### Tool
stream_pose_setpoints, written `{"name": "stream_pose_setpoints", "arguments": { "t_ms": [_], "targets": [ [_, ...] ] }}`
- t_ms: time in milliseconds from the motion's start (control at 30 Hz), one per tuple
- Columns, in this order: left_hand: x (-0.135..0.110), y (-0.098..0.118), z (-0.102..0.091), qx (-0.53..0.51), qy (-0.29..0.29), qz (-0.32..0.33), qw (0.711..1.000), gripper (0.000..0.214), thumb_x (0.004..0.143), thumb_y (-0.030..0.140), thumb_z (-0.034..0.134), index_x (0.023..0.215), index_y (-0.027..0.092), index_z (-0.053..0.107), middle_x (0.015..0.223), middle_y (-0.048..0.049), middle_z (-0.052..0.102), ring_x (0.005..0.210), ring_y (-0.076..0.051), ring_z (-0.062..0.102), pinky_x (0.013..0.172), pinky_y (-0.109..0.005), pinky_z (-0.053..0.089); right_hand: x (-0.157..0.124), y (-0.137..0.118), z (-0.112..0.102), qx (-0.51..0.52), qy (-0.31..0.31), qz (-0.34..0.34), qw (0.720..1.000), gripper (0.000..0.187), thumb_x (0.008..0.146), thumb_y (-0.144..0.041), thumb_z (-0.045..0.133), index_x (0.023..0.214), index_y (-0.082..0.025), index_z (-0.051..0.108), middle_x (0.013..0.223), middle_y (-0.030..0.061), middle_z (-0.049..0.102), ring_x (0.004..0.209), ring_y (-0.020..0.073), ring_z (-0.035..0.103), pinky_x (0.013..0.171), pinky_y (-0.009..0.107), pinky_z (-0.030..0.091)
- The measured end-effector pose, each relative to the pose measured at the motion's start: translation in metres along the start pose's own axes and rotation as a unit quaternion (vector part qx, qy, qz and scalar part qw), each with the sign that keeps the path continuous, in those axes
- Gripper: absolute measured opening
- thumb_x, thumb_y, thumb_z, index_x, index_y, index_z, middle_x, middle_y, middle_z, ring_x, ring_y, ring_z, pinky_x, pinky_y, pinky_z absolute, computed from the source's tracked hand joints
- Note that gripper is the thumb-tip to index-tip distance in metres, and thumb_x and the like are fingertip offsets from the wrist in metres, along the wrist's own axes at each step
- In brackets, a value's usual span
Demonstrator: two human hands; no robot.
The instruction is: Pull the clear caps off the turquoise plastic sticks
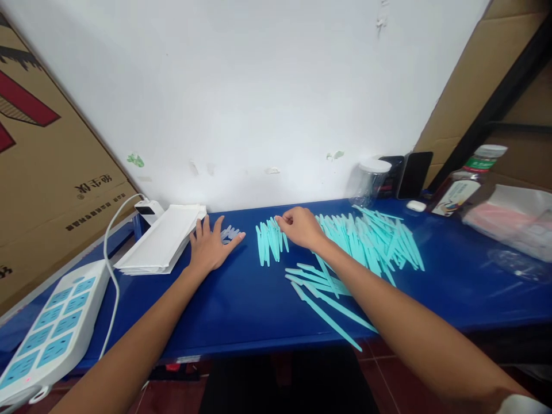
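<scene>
My left hand [208,246] is spread flat, fingers apart, beside a small heap of clear plastic caps [230,233], partly covering them. My right hand [301,226] is closed in a pinch at the upper right end of a short row of turquoise eyebrow razors [268,240]; what its fingertips hold, if anything, is too small to make out. Right of that hand lies a large pile of the same razors [366,238], partly behind my forearm. Several more loose razors [328,310] fan out nearer the table's front edge.
On the blue table [224,310], white envelopes [161,241] are stacked at left, near a power strip [56,322] and white cable [112,270]. At right stand a lidded clear jar [366,181], a phone [414,175], a brown bottle [463,184] and a plastic-wrapped pack [513,221].
</scene>
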State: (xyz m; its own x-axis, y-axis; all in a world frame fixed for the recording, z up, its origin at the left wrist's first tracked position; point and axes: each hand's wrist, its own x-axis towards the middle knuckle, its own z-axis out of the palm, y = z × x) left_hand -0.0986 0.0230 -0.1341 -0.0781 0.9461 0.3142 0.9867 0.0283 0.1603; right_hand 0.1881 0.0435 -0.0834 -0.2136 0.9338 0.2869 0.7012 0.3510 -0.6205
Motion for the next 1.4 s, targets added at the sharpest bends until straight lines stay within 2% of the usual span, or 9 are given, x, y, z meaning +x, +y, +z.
{"name": "stream_pose_setpoints", "arguments": {
  "t_ms": [67,167,467,633,767,1000,1100,1267,1400],
  "targets": [
    [0.007,0.004,0.004,-0.013,-0.019,-0.023,0.999,0.108,0.084,0.09,0.041,0.164,0.018,0.036,0.171,-0.028,0.024,0.158,-0.052,0.015,0.12,-0.07,0.021,0.0,0.0,0.0,-0.003,0.0,0.004,1.0,0.049,0.098,-0.038,0.056,0.053,-0.021,0.051,0.054,0.0011,0.055,0.051,0.014,0.046,0.058,0.031,0.03],
    [0.016,0.007,0.008,-0.036,-0.028,-0.007,0.999,0.11,0.085,0.09,0.041,0.162,0.012,0.037,0.169,-0.0302,0.027,0.159,-0.048,0.016,0.124,-0.064,0.02,0.001,0.001,-0.002,-0.004,0.011,0.006,1.0,0.047,0.097,-0.038,0.057,0.054,-0.02,0.053,0.053,0.001,0.055,0.051,0.0143,0.047,0.058,0.031,0.03],
    [0.03,0.006,0.01,-0.106,-0.072,0.081,0.988,0.079,0.097,0.072,0.044,0.146,0.011,0.053,0.16,-0.0227,0.046,0.156,-0.038,0.031,0.126,-0.052,0.026,0.002,0.003,0.0,-0.007,0.011,0.0,1.0,0.047,0.097,-0.038,0.057,0.054,-0.02,0.054,0.052,0.0009,0.055,0.05,0.0142,0.046,0.058,0.032,0.028],
    [0.033,0.0,0.007,-0.139,-0.007,0.103,0.985,0.042,0.1,0.05,0.048,0.119,0.019,0.066,0.13,-0.0152,0.066,0.127,-0.032,0.058,0.114,-0.047,0.043,0.003,0.004,0.0,-0.005,0.019,0.007,1.0,0.045,0.097,-0.039,0.057,0.056,-0.019,0.06,0.054,0.0013,0.056,0.052,0.0147,0.047,0.057,0.032,0.027],
    [0.033,-0.008,0.005,-0.121,0.038,0.077,0.989,0.026,0.096,0.042,0.053,0.099,0.02,0.068,0.111,-0.0132,0.069,0.112,-0.031,0.063,0.106,-0.048,0.048,0.003,0.004,-0.001,-0.005,0.021,0.008,1.0,0.045,0.097,-0.039,0.057,0.057,-0.019,0.061,0.053,0.0008,0.055,0.052,0.0145,0.046,0.057,0.032,0.027],
    [0.036,-0.019,-0.016,-0.208,0.08,0.014,0.975,0.043,0.097,0.054,0.054,0.119,0.02,0.066,0.128,-0.0127,0.071,0.121,-0.03,0.064,0.11,-0.044,0.047,0.003,0.006,-0.001,0.0,0.027,0.005,1.0,0.044,0.096,-0.039,0.057,0.057,-0.019,0.062,0.053,0.0006,0.054,0.052,0.0144,0.045,0.057,0.032,0.027],
    [0.042,-0.034,-0.028,-0.206,0.113,-0.016,0.972,0.043,0.098,0.054,0.051,0.116,0.02,0.068,0.127,-0.012,0.073,0.123,-0.03,0.064,0.113,-0.046,0.045,0.004,0.007,-0.002,-0.001,0.034,0.0,0.999,0.044,0.096,-0.039,0.057,0.057,-0.019,0.062,0.053,0.0003,0.053,0.052,0.0142,0.045,0.057,0.032,0.027],
    [0.045,-0.057,-0.034,-0.232,0.102,-0.051,0.966,0.045,0.096,0.056,0.054,0.114,0.018,0.069,0.121,-0.0121,0.075,0.113,-0.028,0.069,0.105,-0.043,0.051,0.003,0.006,-0.002,0.004,0.027,0.001,1.0,0.046,0.097,-0.039,0.056,0.055,-0.02,0.057,0.053,0.0007,0.054,0.051,0.0141,0.045,0.057,0.031,0.027],
    [0.038,-0.046,-0.032,-0.215,0.108,-0.018,0.97,0.043,0.095,0.052,0.055,0.117,0.017,0.067,0.123,-0.0124,0.074,0.116,-0.028,0.068,0.106,-0.043,0.051,0.002,0.005,-0.003,0.0,0.031,0.004,1.0,0.046,0.097,-0.04,0.056,0.055,-0.02,0.057,0.052,0.0003,0.052,0.051,0.0143,0.045,0.057,0.031,0.027]
  ]
}}
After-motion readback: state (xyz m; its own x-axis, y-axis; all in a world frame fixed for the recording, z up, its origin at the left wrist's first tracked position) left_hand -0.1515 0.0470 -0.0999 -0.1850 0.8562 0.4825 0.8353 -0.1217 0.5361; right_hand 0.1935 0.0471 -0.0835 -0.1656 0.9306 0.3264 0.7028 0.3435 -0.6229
